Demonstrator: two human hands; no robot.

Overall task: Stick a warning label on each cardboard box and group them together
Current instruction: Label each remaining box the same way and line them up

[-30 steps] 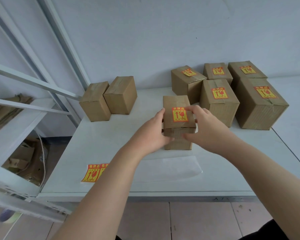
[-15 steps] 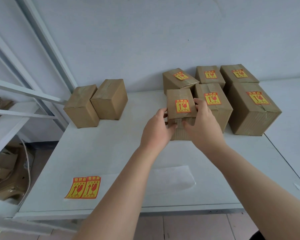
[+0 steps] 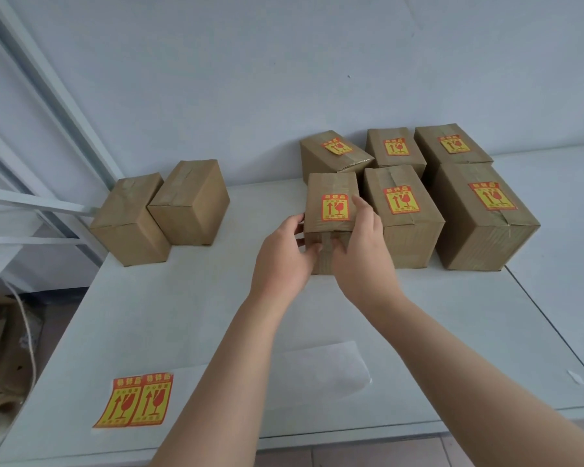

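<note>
A small cardboard box (image 3: 331, 187) with a yellow-and-red warning label on top stands on the white table (image 3: 182, 315). My left hand (image 3: 284, 261) grips its near left side and my right hand (image 3: 361, 257) its near right side. It sits against the left side of several labelled boxes (image 3: 405, 224) at the back right. Two unlabelled boxes (image 3: 159, 210) stand together at the back left. Two warning labels (image 3: 137, 399) lie on a backing sheet at the table's front left.
A metal shelf frame (image 3: 31, 203) rises left of the table, with flattened cardboard (image 3: 0, 348) below it. An emptied white backing sheet (image 3: 321, 369) lies under my forearms. A wall stands right behind the boxes.
Both hands have carried the labelled box from the table's middle back and right, up against the group of labelled boxes. The view has shifted leftward.
</note>
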